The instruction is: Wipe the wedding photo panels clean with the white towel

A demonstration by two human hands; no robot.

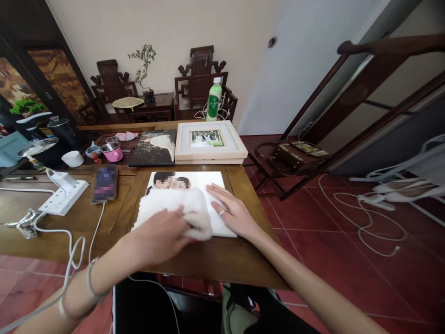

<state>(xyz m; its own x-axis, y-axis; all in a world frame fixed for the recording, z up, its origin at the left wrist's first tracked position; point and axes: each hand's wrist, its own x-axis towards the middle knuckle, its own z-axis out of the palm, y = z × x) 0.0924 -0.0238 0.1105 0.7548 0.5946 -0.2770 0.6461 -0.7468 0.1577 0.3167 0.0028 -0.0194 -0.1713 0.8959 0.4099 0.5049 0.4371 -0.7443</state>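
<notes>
A white fluffy cloth [175, 204] lies bunched over the lower left of a photo panel [213, 181], which rests flat on the wooden table. My left hand [162, 232] grips the cloth and presses it against the panel; its fingers are slightly blurred. On the panel's white right side my right hand [232, 211] lies flat, fingers stretched out, with a ring on one of them. The panel's top edge shows two dark-haired heads, blurred out. Cloth and hands hide much of its lower part.
Behind the panel lie a dark photo panel [155, 147] and white picture frames [212, 138], with a green bottle [213, 99] beyond. To the left are a phone [104, 184], a power strip [64, 197], trailing cables and a pink mug [112, 152]. A chair [288, 174] holds a brown bag [295, 155].
</notes>
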